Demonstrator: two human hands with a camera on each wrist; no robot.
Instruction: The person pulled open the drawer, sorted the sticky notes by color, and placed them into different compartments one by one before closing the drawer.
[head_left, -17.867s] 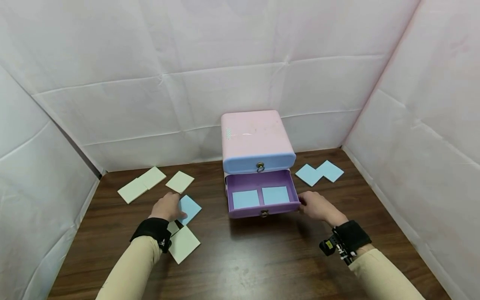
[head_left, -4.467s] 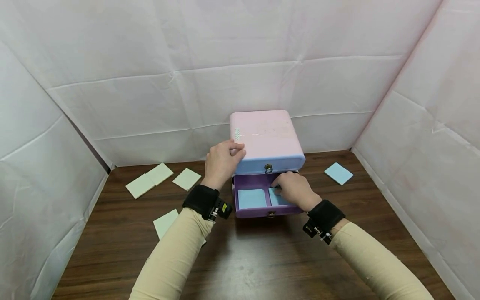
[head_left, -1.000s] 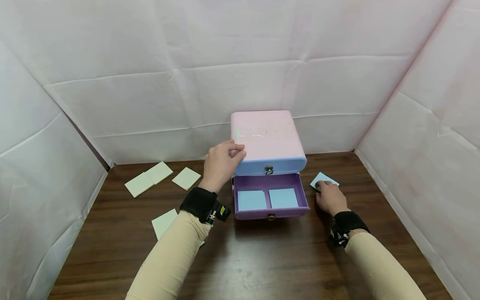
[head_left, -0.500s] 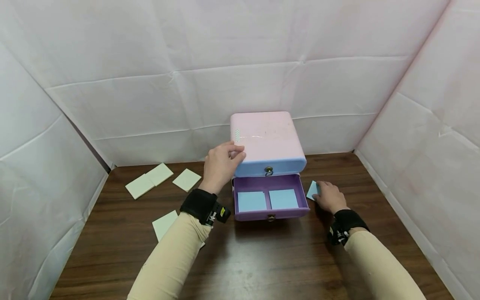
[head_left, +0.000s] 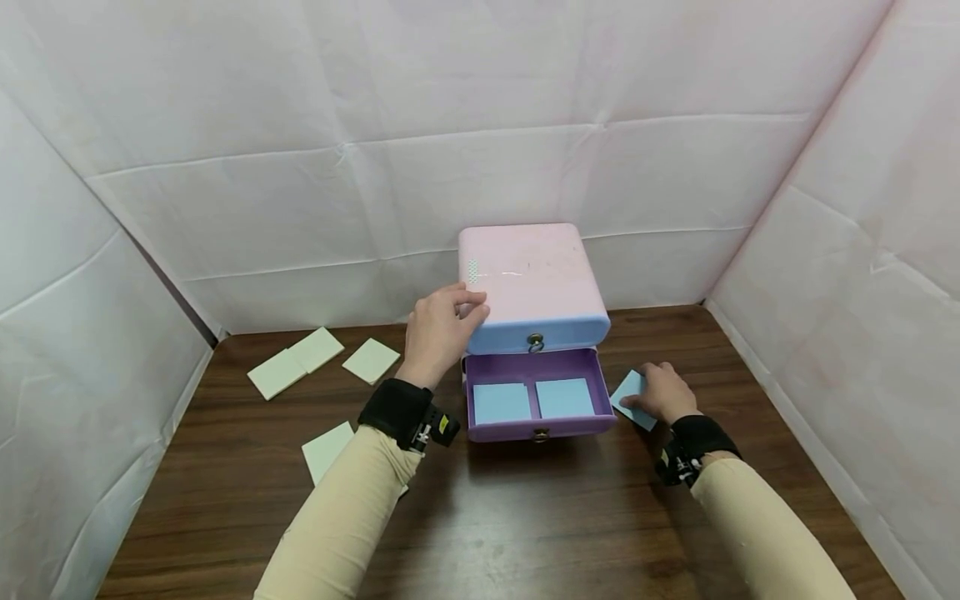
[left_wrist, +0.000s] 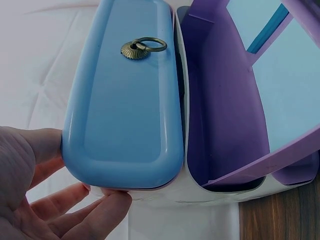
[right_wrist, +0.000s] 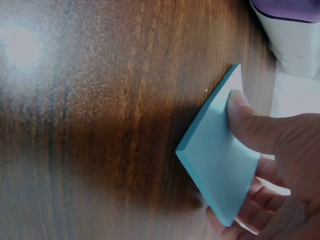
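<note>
With the left hand point(head_left: 438, 333) braced, fingers loosely curled, against the pink drawer box's point(head_left: 528, 279) left corner, the right hand point(head_left: 663, 392), pinching the blue note pad point(head_left: 628, 393) just right of the open purple drawer point(head_left: 534, 398), should keep it level above the desk point(head_left: 525, 517).

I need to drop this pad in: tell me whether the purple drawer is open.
Open. The purple drawer is pulled out from under the shut blue drawer, showing two blue pads inside.
</note>
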